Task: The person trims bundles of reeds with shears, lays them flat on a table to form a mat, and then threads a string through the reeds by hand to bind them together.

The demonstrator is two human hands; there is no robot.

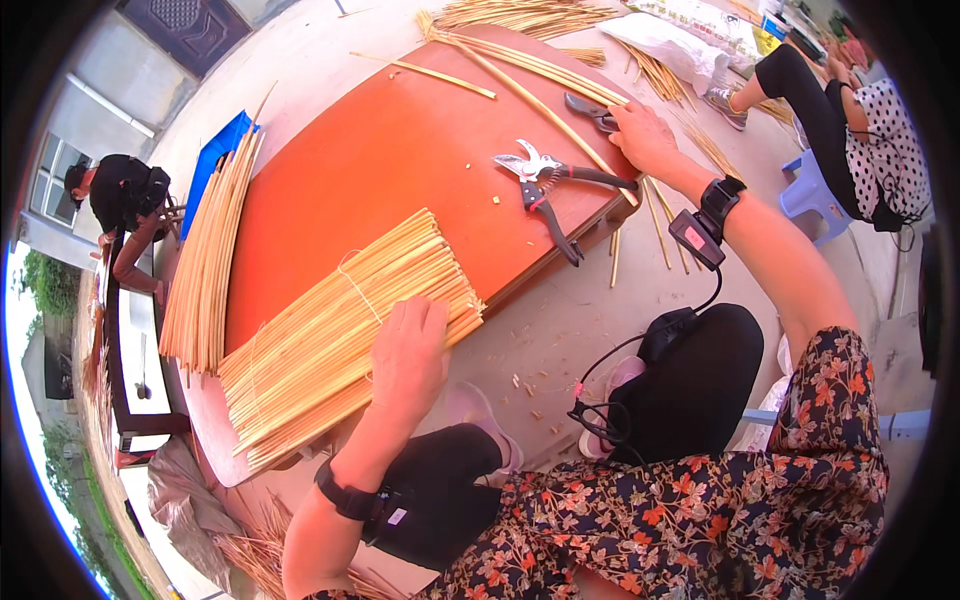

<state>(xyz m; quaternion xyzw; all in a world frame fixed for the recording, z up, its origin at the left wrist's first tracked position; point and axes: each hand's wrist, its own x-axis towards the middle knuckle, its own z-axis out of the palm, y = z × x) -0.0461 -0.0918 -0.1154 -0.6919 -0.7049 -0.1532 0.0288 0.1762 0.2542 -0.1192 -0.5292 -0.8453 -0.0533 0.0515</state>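
My left hand (pixel 410 350) rests with bent fingers at the near edge of a flat bundle of pale reed sticks (pixel 330 320), gripping it there; the thumb is hidden. Thin string crosses the bundle in two places. At the table's far right edge, my right hand (pixel 640 138) closes over a dark-bladed cutting tool (pixel 590 110), mostly covered by the fingers. Long stalks (pixel 540 70) lie just beside that hand. Between the two hands, pruning shears (pixel 540 175) with dark and red handles lie spread on the orange table (pixel 340 170).
A loose stack of longer stalks (pixel 215 260) leans over a blue tray (pixel 212 155) at the table's left. More stalks (pixel 530 15) lie on the far floor. One person (pixel 130 200) works at left; another (pixel 880 140) sits at right by a lilac stool (pixel 815 198).
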